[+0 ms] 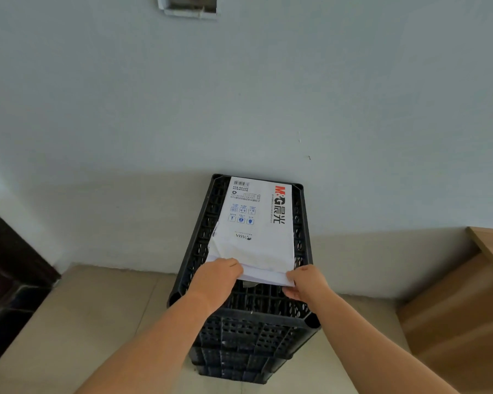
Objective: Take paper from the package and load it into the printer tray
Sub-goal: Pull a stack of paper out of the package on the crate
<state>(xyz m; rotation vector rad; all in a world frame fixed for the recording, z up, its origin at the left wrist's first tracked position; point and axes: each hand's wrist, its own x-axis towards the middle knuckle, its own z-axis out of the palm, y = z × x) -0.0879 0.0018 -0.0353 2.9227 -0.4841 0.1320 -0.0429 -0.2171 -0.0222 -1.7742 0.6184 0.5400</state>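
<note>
Forearms, two, bare, entered from the lower edge and converged on the paper package (258,223).

Item 1. Paper package: white wrapper, red-and-black brand print, barcode at the far end. It lay flat on top of the black plastic crate (251,317), lengthwise, far end near the wall (239,95). Near end torn open, wrapper crumpled there; the edge of a white paper stack (265,277) protruded from the opening.

Item 2. Left hand (217,275): fingers curled over the near left corner of the wrapper, closed on it, apparently holding it down.

Item 3. Right hand (306,281): thumb above and fingers below the near right corner of the protruding sheets, pinching them.

Item 4. Black plastic crate: perforated, stacked on others, standing on a tiled floor (97,308) against the wall.

Item 5. Wooden furniture (467,294), right edge; dark door frame (9,280), left edge. Printer and tray: not in view.

Risks, as judged:
- A one-corner pinch could fan or crease the sheets, which might later misfeed.
- A pull without firm hold on the wrapper could drag the whole package off the crate.
- The torn wrapper could snag the top sheets.
- Too thick a bundle could slip from the right hand.
</note>
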